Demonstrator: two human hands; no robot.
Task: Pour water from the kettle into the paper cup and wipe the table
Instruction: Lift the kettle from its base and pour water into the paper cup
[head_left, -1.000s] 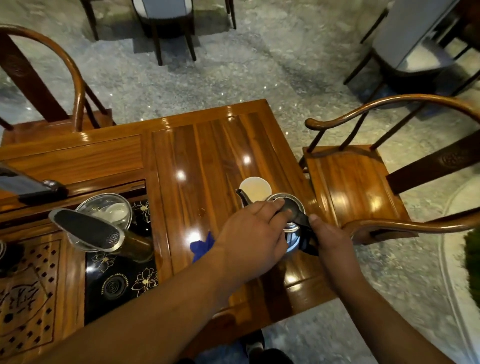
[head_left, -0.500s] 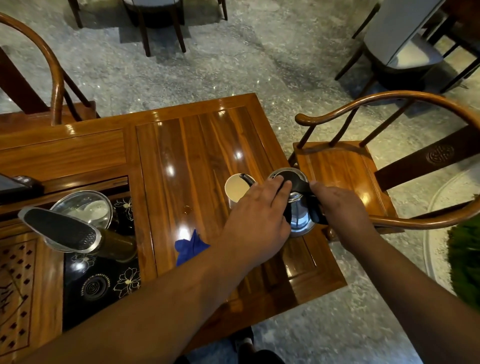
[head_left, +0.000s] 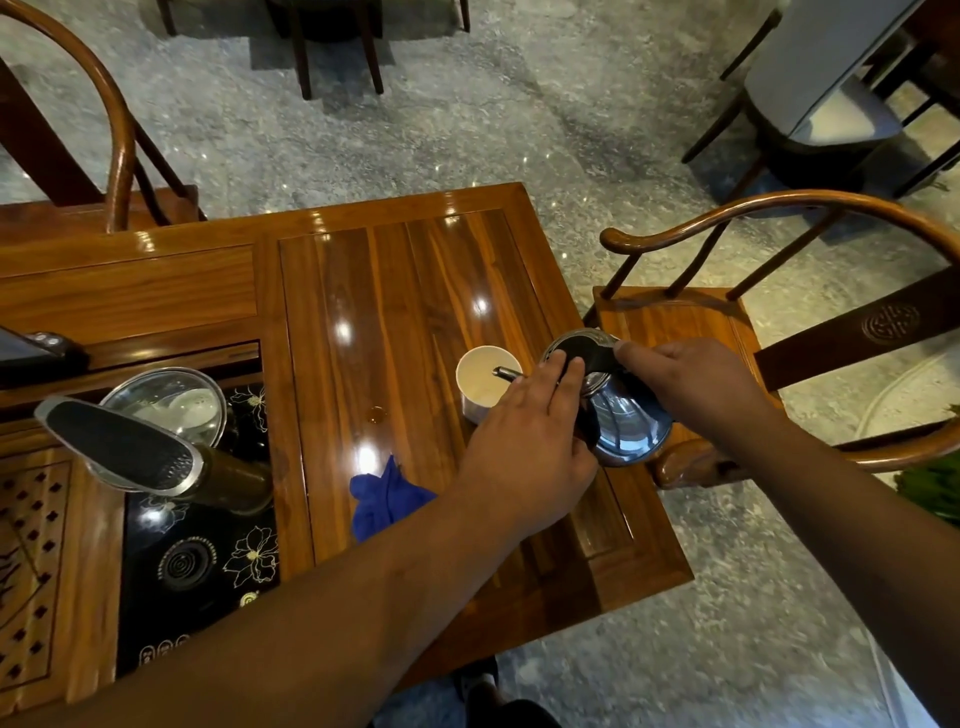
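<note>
Stainless kettle (head_left: 621, 421) being held tilted above right end of wooden tea table (head_left: 415, 291), thin spout (head_left: 506, 373) being dipped over rim of white paper cup (head_left: 483, 382). Black handle being gripped by right hand (head_left: 691, 384), fingers closed around it. Black lid (head_left: 579, 353) being pressed by left hand (head_left: 524, 447), fingers extended flat. Cup being kept upright on table, just left of kettle. Blue cloth (head_left: 384, 496) being left crumpled on table, near left forearm.
</note>
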